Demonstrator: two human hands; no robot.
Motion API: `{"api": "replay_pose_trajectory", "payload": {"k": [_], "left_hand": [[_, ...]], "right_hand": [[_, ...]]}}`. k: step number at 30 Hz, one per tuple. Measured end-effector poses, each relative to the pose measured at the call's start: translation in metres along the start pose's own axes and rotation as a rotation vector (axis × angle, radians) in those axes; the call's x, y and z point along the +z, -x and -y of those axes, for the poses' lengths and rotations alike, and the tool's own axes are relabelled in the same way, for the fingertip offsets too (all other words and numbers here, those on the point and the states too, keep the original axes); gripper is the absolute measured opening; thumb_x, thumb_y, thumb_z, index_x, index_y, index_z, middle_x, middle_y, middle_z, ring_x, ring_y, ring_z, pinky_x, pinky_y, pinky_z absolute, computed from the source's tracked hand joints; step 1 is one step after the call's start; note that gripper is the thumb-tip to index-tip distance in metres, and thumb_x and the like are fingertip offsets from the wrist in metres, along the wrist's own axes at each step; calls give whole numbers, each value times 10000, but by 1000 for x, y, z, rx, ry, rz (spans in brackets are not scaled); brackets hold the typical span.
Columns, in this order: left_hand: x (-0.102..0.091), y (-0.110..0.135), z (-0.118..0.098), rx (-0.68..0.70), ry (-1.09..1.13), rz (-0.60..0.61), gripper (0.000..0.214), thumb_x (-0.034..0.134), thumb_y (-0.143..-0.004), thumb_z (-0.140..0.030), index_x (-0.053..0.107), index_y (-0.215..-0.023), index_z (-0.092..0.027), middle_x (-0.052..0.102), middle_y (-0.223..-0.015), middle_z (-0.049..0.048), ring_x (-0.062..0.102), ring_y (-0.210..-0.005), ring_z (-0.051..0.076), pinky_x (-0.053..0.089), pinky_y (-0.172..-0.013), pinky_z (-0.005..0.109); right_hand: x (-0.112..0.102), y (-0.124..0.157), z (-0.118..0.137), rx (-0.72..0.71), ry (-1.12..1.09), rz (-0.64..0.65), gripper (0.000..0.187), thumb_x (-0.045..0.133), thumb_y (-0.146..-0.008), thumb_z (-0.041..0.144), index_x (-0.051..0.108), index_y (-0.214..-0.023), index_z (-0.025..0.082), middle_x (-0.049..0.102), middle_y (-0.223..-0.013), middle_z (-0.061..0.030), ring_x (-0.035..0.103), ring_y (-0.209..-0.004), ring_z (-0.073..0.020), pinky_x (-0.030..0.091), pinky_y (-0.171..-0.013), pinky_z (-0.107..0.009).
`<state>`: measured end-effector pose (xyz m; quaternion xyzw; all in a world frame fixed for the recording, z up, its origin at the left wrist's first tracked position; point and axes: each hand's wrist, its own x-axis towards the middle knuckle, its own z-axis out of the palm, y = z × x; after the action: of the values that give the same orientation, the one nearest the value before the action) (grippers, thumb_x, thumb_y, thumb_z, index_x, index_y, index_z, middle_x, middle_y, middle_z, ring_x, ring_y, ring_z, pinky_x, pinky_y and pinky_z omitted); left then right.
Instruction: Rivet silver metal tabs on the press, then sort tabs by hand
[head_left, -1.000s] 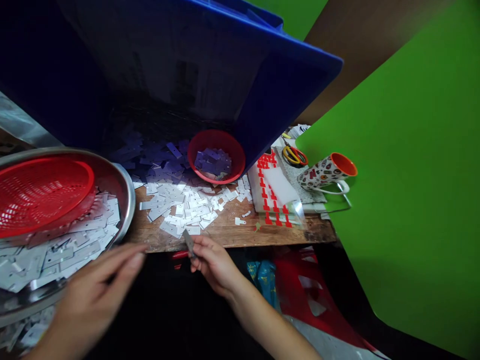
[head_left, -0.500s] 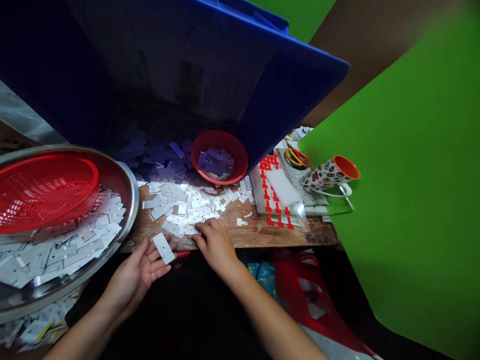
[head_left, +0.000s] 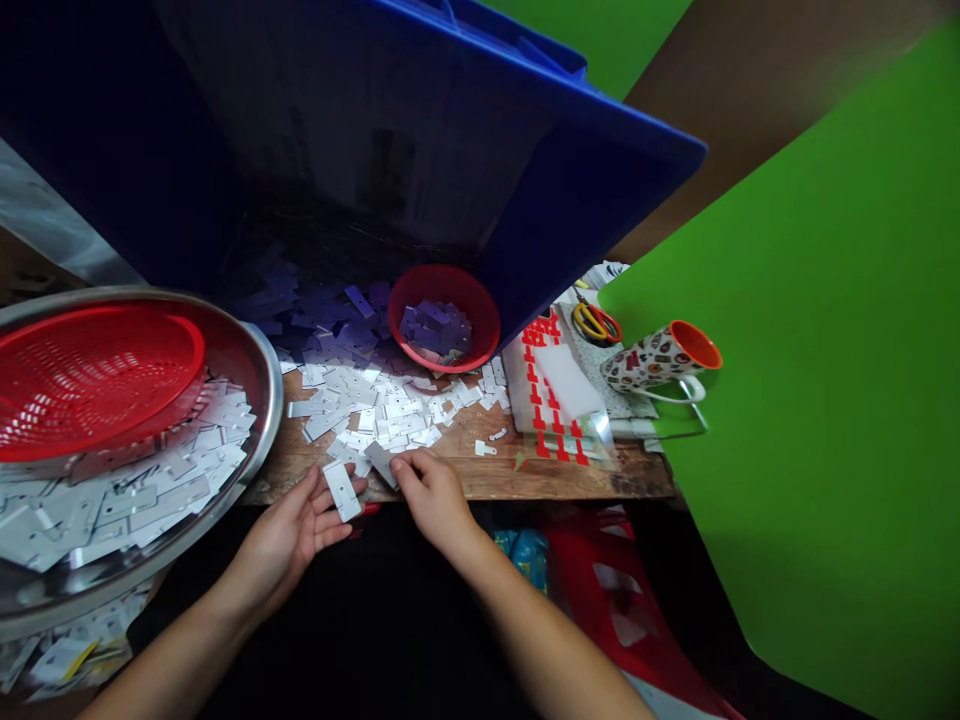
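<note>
On the fingers of my left hand, palm up, lies a flat silvery metal plate with small holes and slots. My right hand pinches a second, greyer metal plate between thumb and fingers, just right of the first and apart from it. Beyond both hands a loose heap of similar metal plates spreads over the wooden table. A red bowl with more small metal pieces stands behind the heap.
At left, a big steel basin holds many plates and a red perforated basket. A dark blue plastic bin looms over the heap. To the right are a sheet with red shapes, scissors and a patterned mug.
My right hand has picked up a plate from the near edge of the heap and drawn it back. My left hand has shifted slightly right with its plate.
</note>
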<state>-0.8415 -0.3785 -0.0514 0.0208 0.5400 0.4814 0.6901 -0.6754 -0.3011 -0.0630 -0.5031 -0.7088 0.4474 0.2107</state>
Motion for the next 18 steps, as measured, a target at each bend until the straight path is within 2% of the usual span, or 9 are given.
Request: {"api": "replay_pose_trajectory", "payload": {"k": [3,6,10,14,18], "left_hand": [[6,0,-2,29,3,24,322,457,-919,-268,579,-1179,-123,697,-1089,164,711,-786,203,569,-585,262],[10,-1,-1,64,5,-21,220,561,-847,-174,629,-1046,-110,726,-968,136,706,-706,192,563,-549,253],[11,-4,2,94,-3,-72,165,640,-760,-104,653,-924,-113,728,-856,93,685,-648,163,550,-508,228],[8,-7,5,87,-36,-15,196,677,-751,-161,663,-943,-126,724,-865,79,668,-653,138,545,-523,206],[11,-8,7,92,-90,39,300,724,-729,-220,661,-1015,-153,719,-912,62,654,-669,112,529,-535,170]], "right_hand": [[0,2,4,202,-426,139,254,525,-836,354,640,-712,164,587,-656,15,511,-645,-132,383,-646,-254],[1,5,6,269,-578,180,232,581,-773,384,648,-716,170,600,-659,23,505,-637,-124,391,-679,-263],[2,7,5,286,-631,175,238,613,-744,405,652,-715,172,604,-656,21,506,-639,-122,399,-699,-270],[3,8,2,302,-650,197,237,612,-756,406,648,-706,177,595,-639,26,515,-633,-121,409,-686,-265],[4,11,1,220,-477,171,228,541,-828,364,669,-770,184,649,-705,4,569,-691,-141,431,-703,-270]]}}
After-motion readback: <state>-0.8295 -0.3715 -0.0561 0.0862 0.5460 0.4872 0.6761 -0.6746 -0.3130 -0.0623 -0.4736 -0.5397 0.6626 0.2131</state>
